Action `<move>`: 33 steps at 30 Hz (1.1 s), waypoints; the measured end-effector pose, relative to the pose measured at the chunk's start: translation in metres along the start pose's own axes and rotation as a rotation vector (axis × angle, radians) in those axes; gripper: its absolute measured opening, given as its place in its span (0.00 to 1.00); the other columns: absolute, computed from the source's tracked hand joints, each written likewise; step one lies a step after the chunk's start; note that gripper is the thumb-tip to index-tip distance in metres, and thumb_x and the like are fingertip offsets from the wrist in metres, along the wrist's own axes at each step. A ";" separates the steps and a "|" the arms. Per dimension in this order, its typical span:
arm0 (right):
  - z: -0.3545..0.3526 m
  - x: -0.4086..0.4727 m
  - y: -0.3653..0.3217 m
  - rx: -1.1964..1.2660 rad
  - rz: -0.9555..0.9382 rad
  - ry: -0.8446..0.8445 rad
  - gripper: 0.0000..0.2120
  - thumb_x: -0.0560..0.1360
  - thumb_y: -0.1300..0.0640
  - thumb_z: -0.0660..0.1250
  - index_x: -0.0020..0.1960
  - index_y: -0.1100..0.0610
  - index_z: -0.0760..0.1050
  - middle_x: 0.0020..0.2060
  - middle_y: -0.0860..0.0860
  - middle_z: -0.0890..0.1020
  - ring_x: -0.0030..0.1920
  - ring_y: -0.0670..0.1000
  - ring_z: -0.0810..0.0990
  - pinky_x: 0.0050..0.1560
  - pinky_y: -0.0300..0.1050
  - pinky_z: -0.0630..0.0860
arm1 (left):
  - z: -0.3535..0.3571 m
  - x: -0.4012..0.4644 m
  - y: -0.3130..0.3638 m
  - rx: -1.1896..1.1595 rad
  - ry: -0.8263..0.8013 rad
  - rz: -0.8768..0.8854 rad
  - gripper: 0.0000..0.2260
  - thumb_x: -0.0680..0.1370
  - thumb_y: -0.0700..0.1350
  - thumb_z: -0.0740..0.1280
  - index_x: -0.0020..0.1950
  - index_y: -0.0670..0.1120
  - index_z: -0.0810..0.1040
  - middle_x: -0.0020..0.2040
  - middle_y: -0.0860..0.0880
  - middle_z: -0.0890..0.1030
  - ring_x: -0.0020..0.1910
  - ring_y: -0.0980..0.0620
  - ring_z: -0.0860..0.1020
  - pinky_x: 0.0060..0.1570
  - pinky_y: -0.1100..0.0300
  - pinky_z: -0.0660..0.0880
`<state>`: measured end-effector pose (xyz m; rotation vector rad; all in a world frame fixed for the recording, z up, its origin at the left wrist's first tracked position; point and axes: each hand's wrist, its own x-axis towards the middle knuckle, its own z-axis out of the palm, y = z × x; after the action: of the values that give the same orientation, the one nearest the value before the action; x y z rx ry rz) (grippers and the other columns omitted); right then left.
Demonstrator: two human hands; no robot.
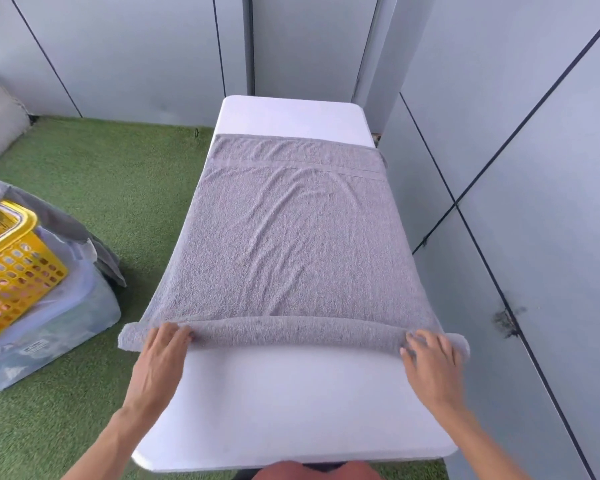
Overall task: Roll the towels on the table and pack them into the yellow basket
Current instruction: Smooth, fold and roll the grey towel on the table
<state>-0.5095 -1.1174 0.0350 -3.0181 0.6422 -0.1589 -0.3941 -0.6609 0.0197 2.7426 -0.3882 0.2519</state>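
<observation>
Grey towel (291, 237) lies flat, wrinkled, near edge rolled; left hand (163, 355) and right hand (430, 362) press it, fingers straight.

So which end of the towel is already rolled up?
The near end of the grey towel, under the left hand and right hand. The far end lies flat on the white table.

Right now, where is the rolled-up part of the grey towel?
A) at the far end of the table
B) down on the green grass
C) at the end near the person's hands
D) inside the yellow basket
C: the grey towel is rolled at its near edge, where the left hand and right hand rest on the roll; the rest lies flat on the table.
</observation>
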 end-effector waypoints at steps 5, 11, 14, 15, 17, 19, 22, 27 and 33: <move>0.019 0.001 -0.004 0.025 -0.023 -0.158 0.25 0.70 0.54 0.71 0.64 0.63 0.73 0.62 0.56 0.76 0.67 0.63 0.67 0.65 0.60 0.61 | 0.019 -0.004 -0.012 0.082 -0.164 0.107 0.28 0.70 0.35 0.73 0.69 0.36 0.70 0.64 0.39 0.72 0.65 0.36 0.70 0.64 0.37 0.69; 0.001 0.026 -0.003 0.078 0.006 -0.334 0.13 0.75 0.58 0.68 0.58 0.61 0.76 0.54 0.56 0.79 0.60 0.59 0.73 0.61 0.53 0.63 | 0.007 0.039 -0.011 0.034 -0.294 -0.062 0.19 0.71 0.27 0.64 0.60 0.41 0.77 0.51 0.45 0.78 0.54 0.41 0.74 0.53 0.48 0.74; -0.024 0.025 0.006 0.129 -0.078 -0.471 0.08 0.77 0.53 0.64 0.50 0.58 0.76 0.44 0.50 0.78 0.52 0.53 0.77 0.52 0.43 0.68 | -0.009 0.052 -0.012 0.005 -0.596 -0.107 0.17 0.74 0.32 0.60 0.57 0.47 0.79 0.51 0.47 0.79 0.55 0.45 0.76 0.53 0.55 0.71; -0.033 0.027 0.008 0.160 -0.058 -0.565 0.08 0.77 0.52 0.65 0.47 0.57 0.76 0.39 0.48 0.76 0.45 0.49 0.78 0.44 0.37 0.69 | -0.016 0.056 -0.012 -0.004 -0.712 -0.140 0.15 0.76 0.34 0.60 0.54 0.48 0.79 0.50 0.48 0.79 0.54 0.47 0.76 0.50 0.58 0.70; -0.043 0.036 0.014 0.243 0.013 -0.746 0.05 0.76 0.51 0.67 0.45 0.52 0.77 0.36 0.45 0.76 0.37 0.43 0.76 0.35 0.31 0.67 | -0.027 0.064 -0.013 -0.087 -0.895 -0.219 0.16 0.75 0.32 0.59 0.51 0.50 0.79 0.49 0.49 0.81 0.51 0.49 0.76 0.46 0.61 0.68; -0.039 0.044 0.019 0.362 0.080 -0.786 0.07 0.72 0.51 0.71 0.49 0.50 0.78 0.42 0.44 0.79 0.46 0.45 0.78 0.44 0.34 0.70 | -0.033 0.069 -0.015 -0.221 -0.896 -0.267 0.20 0.72 0.30 0.60 0.50 0.52 0.80 0.50 0.48 0.83 0.50 0.51 0.77 0.47 0.62 0.69; -0.019 0.039 0.011 0.503 0.164 -0.453 0.16 0.69 0.60 0.75 0.56 0.54 0.77 0.53 0.50 0.78 0.58 0.51 0.76 0.59 0.44 0.68 | -0.028 0.065 -0.012 -0.316 -0.595 -0.369 0.16 0.73 0.31 0.64 0.53 0.49 0.81 0.50 0.50 0.81 0.54 0.48 0.77 0.48 0.59 0.69; 0.004 -0.017 -0.016 0.034 -0.010 -0.016 0.19 0.75 0.49 0.59 0.60 0.57 0.77 0.62 0.57 0.74 0.64 0.62 0.70 0.66 0.64 0.59 | -0.014 0.028 0.009 0.134 -0.053 -0.105 0.11 0.78 0.50 0.60 0.47 0.44 0.78 0.47 0.45 0.74 0.45 0.41 0.72 0.43 0.46 0.71; 0.023 -0.005 -0.019 0.048 0.009 -0.167 0.28 0.67 0.57 0.75 0.65 0.61 0.73 0.62 0.57 0.74 0.67 0.60 0.66 0.61 0.70 0.64 | 0.016 0.011 -0.004 0.156 -0.232 0.092 0.32 0.71 0.50 0.74 0.67 0.34 0.69 0.63 0.37 0.74 0.64 0.36 0.71 0.64 0.41 0.69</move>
<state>-0.5038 -1.0970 0.0131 -2.9410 0.6263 0.0767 -0.3806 -0.6663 0.0060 2.9207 -0.5798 -0.0145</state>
